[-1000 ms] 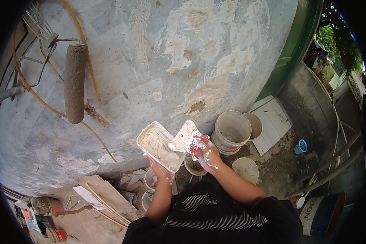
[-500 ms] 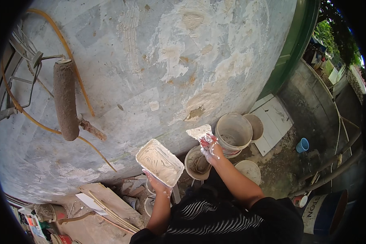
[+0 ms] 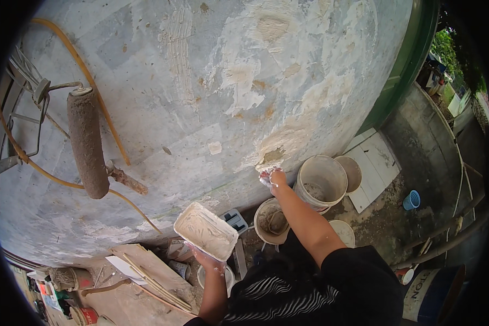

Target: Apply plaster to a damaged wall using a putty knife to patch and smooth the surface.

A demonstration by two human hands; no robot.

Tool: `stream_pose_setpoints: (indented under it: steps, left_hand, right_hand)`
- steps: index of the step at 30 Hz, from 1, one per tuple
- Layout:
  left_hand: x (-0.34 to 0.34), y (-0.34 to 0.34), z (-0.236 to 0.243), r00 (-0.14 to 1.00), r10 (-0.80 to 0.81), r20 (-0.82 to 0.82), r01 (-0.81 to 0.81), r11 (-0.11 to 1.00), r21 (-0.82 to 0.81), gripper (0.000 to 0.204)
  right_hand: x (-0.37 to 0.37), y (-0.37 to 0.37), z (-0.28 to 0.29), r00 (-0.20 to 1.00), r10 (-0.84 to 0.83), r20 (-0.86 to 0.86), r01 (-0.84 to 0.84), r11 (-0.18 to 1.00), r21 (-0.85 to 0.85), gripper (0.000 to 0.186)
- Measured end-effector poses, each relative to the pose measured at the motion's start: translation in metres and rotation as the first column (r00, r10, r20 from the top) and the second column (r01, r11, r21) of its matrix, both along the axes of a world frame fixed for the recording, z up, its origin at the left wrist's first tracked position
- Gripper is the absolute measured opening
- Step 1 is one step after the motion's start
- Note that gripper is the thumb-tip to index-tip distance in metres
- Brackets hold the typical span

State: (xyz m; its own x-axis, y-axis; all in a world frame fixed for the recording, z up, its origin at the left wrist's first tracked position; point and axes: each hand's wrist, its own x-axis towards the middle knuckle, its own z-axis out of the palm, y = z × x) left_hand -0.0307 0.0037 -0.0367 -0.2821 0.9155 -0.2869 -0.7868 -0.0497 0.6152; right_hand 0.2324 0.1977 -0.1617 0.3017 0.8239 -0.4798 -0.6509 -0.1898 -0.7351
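Note:
My left hand (image 3: 208,262) grips a rectangular white tub (image 3: 234,239) from below, close to the wall. Pale putty (image 3: 204,229) coats its inside. With its fingers closed, my right hand (image 3: 274,180) holds a putty knife (image 3: 262,169) at the wall (image 3: 195,168), just under a bare brown patch (image 3: 273,155) ringed by cream putty. The hand hides most of the knife, and I cannot tell whether the blade touches the wall. White smears cover the fingers of my right hand.
A shaggy paint roller (image 3: 88,144) hangs at the left beside a yellow hose (image 3: 70,46). Buckets (image 3: 323,176) stand along the wall's foot, with a putty-crusted bucket (image 3: 273,220) nearer me. Boards (image 3: 152,274) lie lower left; a blue basket (image 3: 412,200) and drum (image 3: 434,293) are right.
My right hand has moved forward to the wall with the putty knife, its arm stretching out. My left hand and the tub have shifted slightly down and left in view.

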Motion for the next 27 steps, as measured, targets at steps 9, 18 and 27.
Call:
stream_pose_setpoints:
  steps: [9,18,27]
  left_hand:
    - [-0.004,0.005,-0.003,0.999,0.013,0.049,-0.013,1.000,0.008,0.061]
    - [-0.004,0.010,-0.012,0.997,-0.027,0.079,0.025,0.999,0.028,0.062]
    - [-0.010,0.013,-0.014,0.995,-0.041,0.093,0.034,0.997,0.073,0.059]
  right_hand:
    - [0.006,0.002,0.045,0.999,-0.031,0.040,0.022,0.980,0.198,0.016]
    - [0.003,-0.004,-0.012,0.997,-0.010,0.080,0.013,0.999,-0.033,0.016]
    - [-0.001,-0.012,0.033,0.996,0.049,0.071,-0.054,0.996,0.077,0.014]
